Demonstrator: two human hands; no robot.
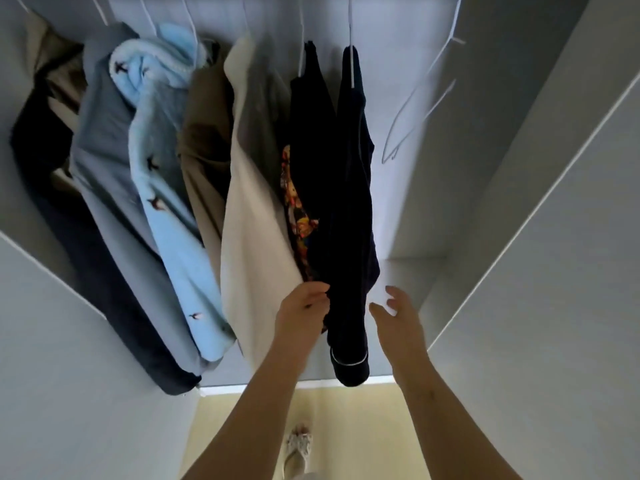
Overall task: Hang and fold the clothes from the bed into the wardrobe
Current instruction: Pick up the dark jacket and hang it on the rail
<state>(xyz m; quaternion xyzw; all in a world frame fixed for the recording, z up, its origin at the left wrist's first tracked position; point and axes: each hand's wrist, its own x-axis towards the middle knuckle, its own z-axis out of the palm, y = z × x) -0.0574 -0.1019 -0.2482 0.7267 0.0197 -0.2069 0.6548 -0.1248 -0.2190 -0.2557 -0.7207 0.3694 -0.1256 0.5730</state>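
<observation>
The white wardrobe point(519, 168) opens around both arms, its walls spreading away to either side of the fingers and its floor lying under the hanging hems. Above and to the left of the fingers hangs a row of clothes: a dark navy piece, a grey garment point(104, 140), a light blue fleece point(166, 188), a brown one and a cream garment point(256, 216). Straight above the fingers hangs the dark navy garment point(349, 188) with a white-piped cuff, on a white hanger. Empty white hangers point(415, 109) dangle up to the right. The left hand point(304, 306) pinches the navy fabric's edge, fingers closed on it. The right hand point(398, 313) hovers just beside the cloth, fingers spread and holding nothing.
</observation>
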